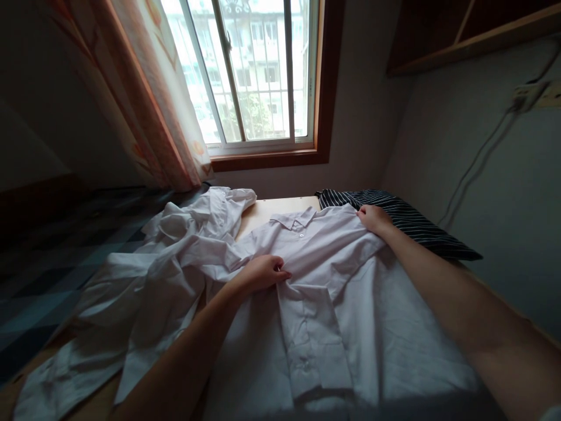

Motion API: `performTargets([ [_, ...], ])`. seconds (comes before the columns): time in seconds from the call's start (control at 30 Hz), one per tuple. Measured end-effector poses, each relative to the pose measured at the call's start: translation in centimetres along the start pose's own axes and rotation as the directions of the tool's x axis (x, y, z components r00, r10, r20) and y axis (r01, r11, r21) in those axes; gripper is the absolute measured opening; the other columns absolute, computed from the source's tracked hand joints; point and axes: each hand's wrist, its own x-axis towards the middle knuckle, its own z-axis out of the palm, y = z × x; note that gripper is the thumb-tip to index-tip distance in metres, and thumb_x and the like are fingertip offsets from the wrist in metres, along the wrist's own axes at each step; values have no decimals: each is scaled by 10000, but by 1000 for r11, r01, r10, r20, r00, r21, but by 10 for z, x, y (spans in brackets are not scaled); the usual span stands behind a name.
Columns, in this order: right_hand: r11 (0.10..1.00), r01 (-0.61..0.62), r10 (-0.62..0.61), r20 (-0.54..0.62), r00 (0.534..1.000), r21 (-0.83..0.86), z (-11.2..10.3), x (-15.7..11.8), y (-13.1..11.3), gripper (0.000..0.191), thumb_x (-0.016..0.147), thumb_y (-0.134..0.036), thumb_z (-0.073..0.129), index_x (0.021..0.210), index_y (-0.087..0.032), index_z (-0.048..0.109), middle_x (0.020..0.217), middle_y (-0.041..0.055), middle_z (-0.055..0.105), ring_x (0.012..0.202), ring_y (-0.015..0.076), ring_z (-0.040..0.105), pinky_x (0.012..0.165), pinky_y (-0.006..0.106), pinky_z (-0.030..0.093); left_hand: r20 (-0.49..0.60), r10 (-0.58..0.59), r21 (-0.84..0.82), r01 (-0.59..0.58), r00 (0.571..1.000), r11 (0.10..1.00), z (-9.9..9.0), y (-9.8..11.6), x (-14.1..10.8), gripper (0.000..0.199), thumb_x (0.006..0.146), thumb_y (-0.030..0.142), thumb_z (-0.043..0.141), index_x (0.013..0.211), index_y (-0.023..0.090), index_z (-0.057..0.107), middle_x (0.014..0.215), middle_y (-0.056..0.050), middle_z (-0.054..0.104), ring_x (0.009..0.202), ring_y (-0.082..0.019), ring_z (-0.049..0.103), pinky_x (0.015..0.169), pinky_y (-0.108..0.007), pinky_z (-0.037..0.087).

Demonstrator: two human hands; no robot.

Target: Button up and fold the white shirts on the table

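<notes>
A white button-up shirt point(324, 251) lies spread out in front of me, its collar point(294, 220) toward the window. One sleeve point(309, 333) is folded over the shirt's front, with the cuff pointing back at me. My left hand point(265, 272) pinches the cloth near the upper end of that sleeve. Up by the shoulder on the right, my right hand point(374, 219) grips the shirt's edge between thumb and fingers. Left of the shirt lies a crumpled heap of white clothing point(193, 234), touching it.
A black-and-white striped pillow or folded cloth point(421, 225) lies at the back right, against the wall. Checked bedding point(39, 263) spreads on the left. Beyond are an orange patterned curtain point(144, 88) and a window point(258, 76). A cord point(473, 158) hangs from a wall socket.
</notes>
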Motion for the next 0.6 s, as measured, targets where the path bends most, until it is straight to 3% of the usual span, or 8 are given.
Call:
performTargets([
  [0.2, 990, 102, -110, -73, 991, -102, 14, -9, 4, 386, 1001, -441, 416, 1144, -229, 706, 1053, 130, 748, 939, 267, 686, 707, 305, 413, 1, 5, 27, -5, 1000, 1000, 0, 0, 0, 346, 820, 519, 595, 673, 207, 577, 681, 6, 596, 666, -168, 527, 577, -269, 284],
  [0.43, 999, -23, 22, -41, 999, -28, -6, -14, 12, 587, 1037, -463, 235, 1087, -171, 742, 1085, 172, 736, 958, 278, 675, 719, 323, 405, -17, 25, 53, -24, 1000, 998, 4, -3, 1, 348, 838, 543, 587, 752, 210, 637, 777, -19, 664, 725, -191, 575, 609, -267, 317],
  [0.6, 999, -15, 17, 42, 999, -46, -12, -34, 22, 536, 975, -574, 389, 1018, -195, 764, 1071, 142, 742, 939, 273, 667, 694, 311, 388, -25, 27, 75, -25, 999, 997, 5, -2, 2, 344, 853, 535, 574, 765, 209, 642, 808, -29, 682, 733, -193, 585, 607, -267, 315],
])
